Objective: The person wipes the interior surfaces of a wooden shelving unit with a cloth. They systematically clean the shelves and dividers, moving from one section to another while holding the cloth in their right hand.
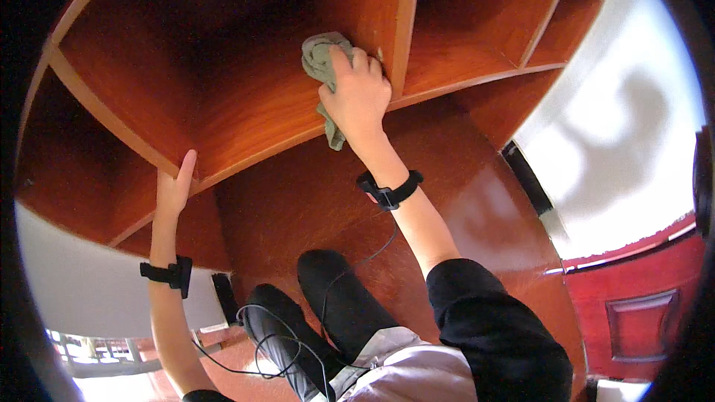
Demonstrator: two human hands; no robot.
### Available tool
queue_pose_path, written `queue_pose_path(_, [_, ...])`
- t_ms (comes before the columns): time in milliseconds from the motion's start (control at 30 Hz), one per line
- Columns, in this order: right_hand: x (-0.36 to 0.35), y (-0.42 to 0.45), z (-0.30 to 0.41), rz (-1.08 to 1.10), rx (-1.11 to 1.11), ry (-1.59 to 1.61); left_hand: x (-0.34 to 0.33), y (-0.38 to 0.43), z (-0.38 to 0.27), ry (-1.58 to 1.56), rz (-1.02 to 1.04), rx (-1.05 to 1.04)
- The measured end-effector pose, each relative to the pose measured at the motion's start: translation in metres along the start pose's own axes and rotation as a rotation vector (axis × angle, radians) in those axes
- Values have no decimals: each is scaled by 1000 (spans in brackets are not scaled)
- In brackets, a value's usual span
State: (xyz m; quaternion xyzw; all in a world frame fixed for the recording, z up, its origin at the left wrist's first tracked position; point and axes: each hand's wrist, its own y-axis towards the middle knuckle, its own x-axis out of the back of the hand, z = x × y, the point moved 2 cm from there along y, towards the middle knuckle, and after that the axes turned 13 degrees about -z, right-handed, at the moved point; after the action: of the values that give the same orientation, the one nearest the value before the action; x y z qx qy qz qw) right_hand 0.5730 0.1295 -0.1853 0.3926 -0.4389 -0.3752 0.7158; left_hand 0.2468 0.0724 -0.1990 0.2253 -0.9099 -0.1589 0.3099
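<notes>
My right hand [360, 92] presses a folded grey-green cloth [319, 58] onto the bottom board of a reddish-brown wooden shelf compartment [268, 111], close to an upright divider [405, 28]. A loose end of the cloth hangs over the front edge. At the lower left, my left hand [177, 190] grips the front edge of another divider [114, 120], with the thumb inside the same compartment and the other fingers hidden behind the wood. Both wrists wear black straps with a small device.
More compartments [463, 17] lie on both sides. Below is a glossy reddish-brown surface [335, 201]. Thin black cables [290, 340] loop over my legs. A white wall [620, 139] and a red panel [642, 312] stand at the right.
</notes>
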Motion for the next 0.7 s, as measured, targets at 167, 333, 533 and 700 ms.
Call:
queue_pose_path(167, [-9,-1,-3,16,-5,25,-2,-5,-11,142,26,12])
queue_pose_path(333, [-7,2,-9,-42,67,106,-1,-6,-24,206,105,-112])
queue_pose_path(533, [-8,1,-11,-49,42,145,-1,-7,-20,176,111,-100])
queue_pose_path(700, [-8,-1,-11,-27,28,164,-2,-5,-18,211,177,-140])
